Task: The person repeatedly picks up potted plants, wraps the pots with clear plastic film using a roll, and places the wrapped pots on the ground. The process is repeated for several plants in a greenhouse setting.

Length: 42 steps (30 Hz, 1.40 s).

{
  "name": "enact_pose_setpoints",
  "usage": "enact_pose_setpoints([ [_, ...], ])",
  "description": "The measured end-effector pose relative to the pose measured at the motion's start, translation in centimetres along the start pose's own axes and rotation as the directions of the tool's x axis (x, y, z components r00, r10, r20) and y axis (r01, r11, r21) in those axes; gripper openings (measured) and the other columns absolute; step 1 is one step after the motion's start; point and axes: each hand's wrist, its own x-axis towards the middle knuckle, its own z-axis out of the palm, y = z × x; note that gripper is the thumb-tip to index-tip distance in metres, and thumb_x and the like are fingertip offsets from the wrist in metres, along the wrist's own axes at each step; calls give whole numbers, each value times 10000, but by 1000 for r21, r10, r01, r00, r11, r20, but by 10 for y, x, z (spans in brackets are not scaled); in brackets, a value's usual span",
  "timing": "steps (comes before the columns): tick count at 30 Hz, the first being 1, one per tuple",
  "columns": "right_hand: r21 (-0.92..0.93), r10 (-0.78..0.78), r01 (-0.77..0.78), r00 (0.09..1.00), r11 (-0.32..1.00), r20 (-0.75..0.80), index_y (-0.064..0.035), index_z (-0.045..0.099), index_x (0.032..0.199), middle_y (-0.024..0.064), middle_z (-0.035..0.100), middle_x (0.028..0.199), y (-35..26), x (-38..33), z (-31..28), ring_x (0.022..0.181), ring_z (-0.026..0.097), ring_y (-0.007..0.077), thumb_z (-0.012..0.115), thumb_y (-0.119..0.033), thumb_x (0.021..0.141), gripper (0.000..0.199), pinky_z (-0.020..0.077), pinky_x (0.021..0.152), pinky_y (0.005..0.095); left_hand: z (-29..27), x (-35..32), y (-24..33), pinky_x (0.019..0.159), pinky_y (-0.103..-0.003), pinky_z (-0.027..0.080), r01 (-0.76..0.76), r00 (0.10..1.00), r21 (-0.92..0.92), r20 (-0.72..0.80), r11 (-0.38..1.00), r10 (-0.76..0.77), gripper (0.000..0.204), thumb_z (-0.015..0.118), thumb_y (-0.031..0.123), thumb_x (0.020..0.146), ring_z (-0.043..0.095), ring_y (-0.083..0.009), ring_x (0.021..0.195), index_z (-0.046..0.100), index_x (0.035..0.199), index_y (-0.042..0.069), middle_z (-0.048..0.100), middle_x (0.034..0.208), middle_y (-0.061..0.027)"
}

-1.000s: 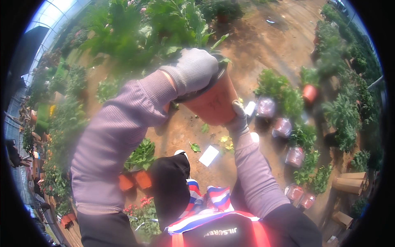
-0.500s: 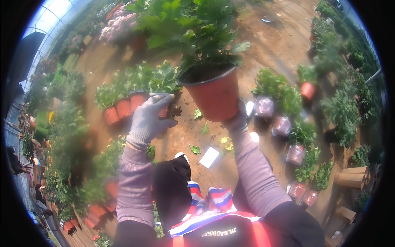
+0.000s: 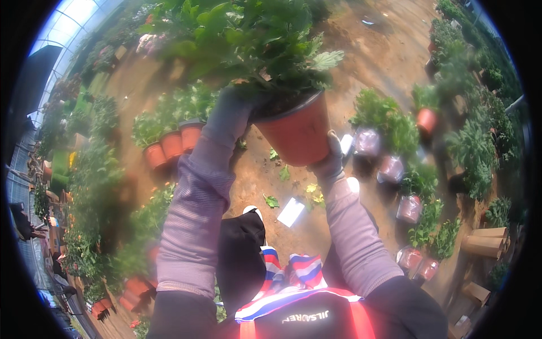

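Note:
A large leafy green plant in a terracotta-coloured plastic pot (image 3: 296,133) is held up in front of me, tilted a little. My right hand (image 3: 332,161), in a pale glove, grips the pot low on its right side, thumb against the wall. At the pot's left rim, my left hand (image 3: 243,104) reaches in under the leaves (image 3: 254,51). Foliage and the pot's edge hide its fingers, so what they touch cannot be made out. Dark soil (image 3: 291,101) shows inside the rim.
Smaller potted plants (image 3: 172,144) stand in a row to the left. On the right are plants in wrapped pots (image 3: 367,141) and an unwrapped pot (image 3: 427,120). A white card (image 3: 291,212) and fallen leaves (image 3: 271,201) lie on the dirt floor. Brown paper-like containers (image 3: 484,242) sit far right.
My left hand has moved forward from beside the pot to under the leaves at its rim. The right hand still holds the pot, which has shifted slightly right.

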Motion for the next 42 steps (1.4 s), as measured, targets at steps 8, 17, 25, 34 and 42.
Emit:
enact_pose_setpoints([
  [8,77,-59,59,998,995,-2,-76,461,1453,120,515,1453,-12,-3,19,1332,495,304,613,-462,930,668,381,1136,483,-43,-31,-57,890,-324,513,87,986,-551,-69,830,-150,601,747,123,800,652,-232,1036,561,1364,30,682,1148,-109],
  [17,-803,18,21,999,596,40,-60,425,1445,82,529,1346,-23,-17,76,1240,506,172,763,-30,773,753,434,1054,335,63,-99,-114,1063,-350,392,-40,987,-810,-122,585,-102,861,814,478,810,504,-196,1256,424,1432,27,528,1378,-60],
  [25,-964,-134,72,990,257,38,4,649,1206,65,687,1088,-13,8,84,966,627,161,803,-70,733,503,499,870,301,75,-94,-172,929,-302,478,26,998,-715,-26,698,-64,588,801,389,855,581,-129,1030,577,1260,25,630,1146,-21],
  [34,-976,-367,-45,922,211,-122,-2,663,804,16,694,784,15,4,68,739,620,74,815,-60,823,163,503,678,225,87,-68,-160,781,-282,506,107,889,-622,-289,775,-354,453,815,357,861,611,-125,868,686,1083,-17,687,1010,-41],
  [42,-909,-296,48,951,413,-85,15,708,884,25,719,854,11,-2,69,780,645,78,802,-32,834,116,529,693,237,73,-72,-161,824,-287,517,180,925,-602,-166,778,-342,453,822,332,854,636,-137,916,686,1096,-26,699,1045,-62],
])
